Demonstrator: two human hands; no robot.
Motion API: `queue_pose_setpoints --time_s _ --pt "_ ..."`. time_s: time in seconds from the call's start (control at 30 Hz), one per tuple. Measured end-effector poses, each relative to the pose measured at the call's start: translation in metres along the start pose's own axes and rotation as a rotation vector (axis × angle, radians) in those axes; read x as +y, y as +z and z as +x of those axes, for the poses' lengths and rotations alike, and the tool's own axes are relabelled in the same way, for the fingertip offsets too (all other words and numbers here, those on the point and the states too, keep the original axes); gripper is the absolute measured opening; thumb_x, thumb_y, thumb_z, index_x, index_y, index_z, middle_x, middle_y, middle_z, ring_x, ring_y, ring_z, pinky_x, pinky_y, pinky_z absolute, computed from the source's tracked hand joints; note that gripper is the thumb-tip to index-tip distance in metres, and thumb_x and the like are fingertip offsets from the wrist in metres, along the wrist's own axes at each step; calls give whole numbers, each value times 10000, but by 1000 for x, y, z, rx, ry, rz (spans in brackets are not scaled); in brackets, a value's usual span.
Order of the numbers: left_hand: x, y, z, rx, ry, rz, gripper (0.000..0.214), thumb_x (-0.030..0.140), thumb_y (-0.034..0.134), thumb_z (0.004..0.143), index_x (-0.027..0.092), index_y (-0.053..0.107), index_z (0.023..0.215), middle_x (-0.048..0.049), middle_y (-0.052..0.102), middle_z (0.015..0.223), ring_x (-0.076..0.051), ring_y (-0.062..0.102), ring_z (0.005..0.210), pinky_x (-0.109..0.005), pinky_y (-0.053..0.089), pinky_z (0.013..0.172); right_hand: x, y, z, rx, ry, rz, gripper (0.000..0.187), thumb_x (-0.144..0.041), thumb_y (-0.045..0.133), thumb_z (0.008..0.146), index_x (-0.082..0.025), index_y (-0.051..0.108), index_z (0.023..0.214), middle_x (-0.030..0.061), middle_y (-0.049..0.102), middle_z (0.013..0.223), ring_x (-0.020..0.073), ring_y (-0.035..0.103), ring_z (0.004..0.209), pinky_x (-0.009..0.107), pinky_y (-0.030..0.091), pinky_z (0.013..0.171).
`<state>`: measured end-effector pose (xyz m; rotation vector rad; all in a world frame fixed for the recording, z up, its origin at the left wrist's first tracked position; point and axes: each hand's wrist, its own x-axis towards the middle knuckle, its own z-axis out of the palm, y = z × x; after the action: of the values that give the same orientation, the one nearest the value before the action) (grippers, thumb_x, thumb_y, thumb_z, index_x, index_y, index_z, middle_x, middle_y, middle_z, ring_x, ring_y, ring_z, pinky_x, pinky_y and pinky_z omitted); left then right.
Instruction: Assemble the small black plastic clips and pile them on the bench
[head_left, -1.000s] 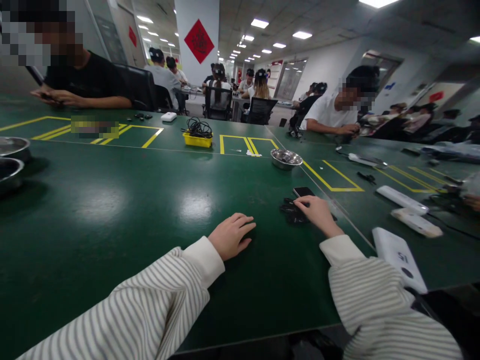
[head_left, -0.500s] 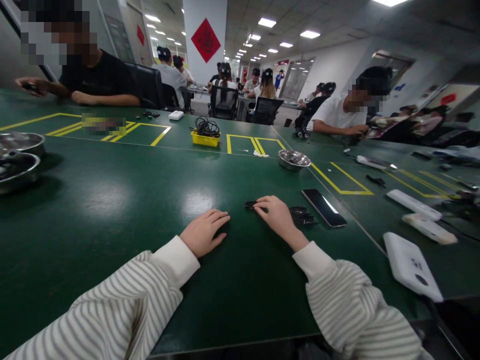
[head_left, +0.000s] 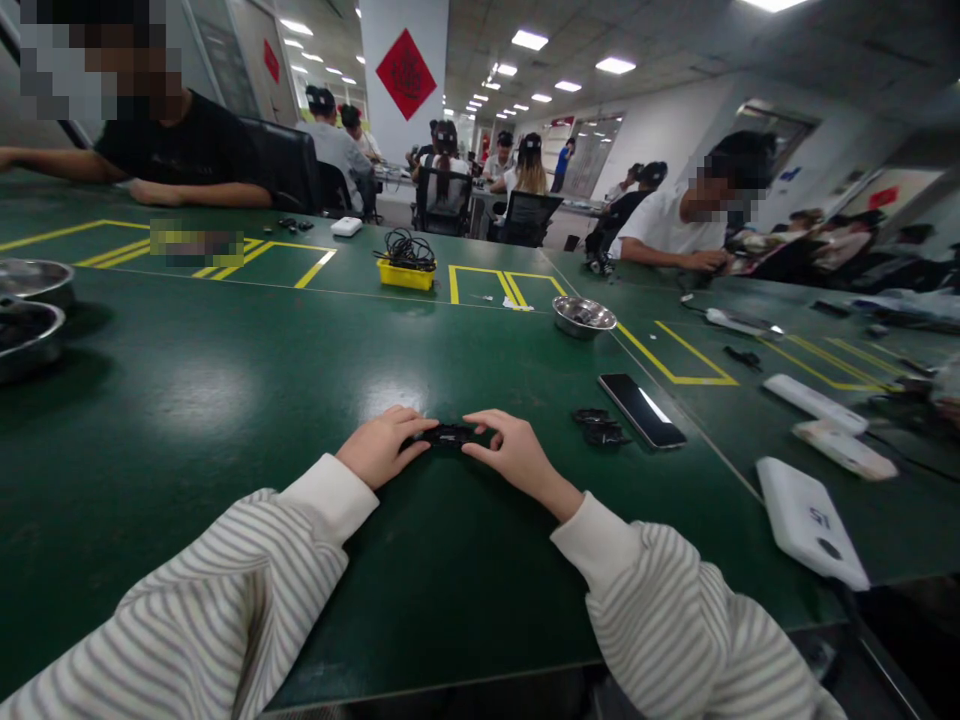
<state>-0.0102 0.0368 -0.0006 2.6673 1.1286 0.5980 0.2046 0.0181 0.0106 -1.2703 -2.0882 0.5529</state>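
A small, narrow black part (head_left: 448, 436) lies crosswise on the green table in front of me. Its left end sits between the thumb and fingers of my left hand (head_left: 380, 445), which is closed on it. Around its right end, my right hand (head_left: 521, 458) has thumb and fingers spread with a gap between them. What kind of part it is cannot be made out. Several similar black pieces (head_left: 600, 427) rest to the right, beside a dark-screened phone (head_left: 642, 410).
A metal bowl (head_left: 584, 317) and a yellow tray (head_left: 406, 275) of black cable stand farther back. More bowls (head_left: 34, 350) are at the left edge. White power banks (head_left: 811, 522) lie on the right. A person in black (head_left: 187, 150) and one in white (head_left: 660, 230) sit across.
My right hand has brought a black part left and toward me, away from the other pieces. My left hand has taken its left end, and the right fingers have spread apart.
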Motion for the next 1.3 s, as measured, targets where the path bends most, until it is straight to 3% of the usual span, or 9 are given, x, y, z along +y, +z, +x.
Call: queue_pose_setpoints --time_s 0.1,0.3,0.53,0.67,0.83,1.1,1.3 --pt "1 -1 0 93 -1 -96 253 268 488 808 170 555 1031 -55 564 930 -167 514 847 -308 433 775 7 2 1 -28 88 122 354 -295 616 682 -155 597 1006 55 623 861 80 534 562 222 475 554" --pt "11 -1 7 269 -76 -288 272 263 503 799 189 530 1059 -26 533 892 -94 494 631 -257 453 659 0 11 2 5 57 192 339 -263 611 679 -158 595 1001 59 637 871 117 586 690 224 490 592" --pt "18 7 17 260 -82 -455 285 272 509 785 189 511 1058 -50 525 1057 -143 535 873 -258 476 724 -1 13 1 23 74 185 352 -220 597 686 -155 567 1031 76 615 965 132 580 777 236 493 627" --pt "16 6 16 213 -127 -459 261 275 508 782 194 502 1030 -28 567 990 -143 561 841 -283 473 762 -1 9 2 24 83 196 338 -206 574 700 -150 562 1034 72 611 972 130 574 804 217 483 613" --pt "12 -7 3 313 -176 -459 230 294 519 766 178 481 960 -37 564 967 -144 562 805 -282 476 724 5 2 4 54 71 66 183 -205 537 740 -157 626 892 44 624 865 100 550 688 210 430 581" --pt "27 -9 -12 -24 -121 -412 216 310 564 709 167 494 854 -25 584 847 -133 541 688 -277 453 664 10 -3 3 -16 -22 -106 116 -267 639 673 -167 662 728 23 588 762 77 463 577 207 368 547" --pt "31 -1 -11 -127 -84 -310 266 293 559 709 173 506 941 -21 578 836 -146 544 714 -264 436 655 4 -19 5 -213 -6 -213 87 -235 621 686 -170 678 676 7 616 635 83 514 553 201 370 543"
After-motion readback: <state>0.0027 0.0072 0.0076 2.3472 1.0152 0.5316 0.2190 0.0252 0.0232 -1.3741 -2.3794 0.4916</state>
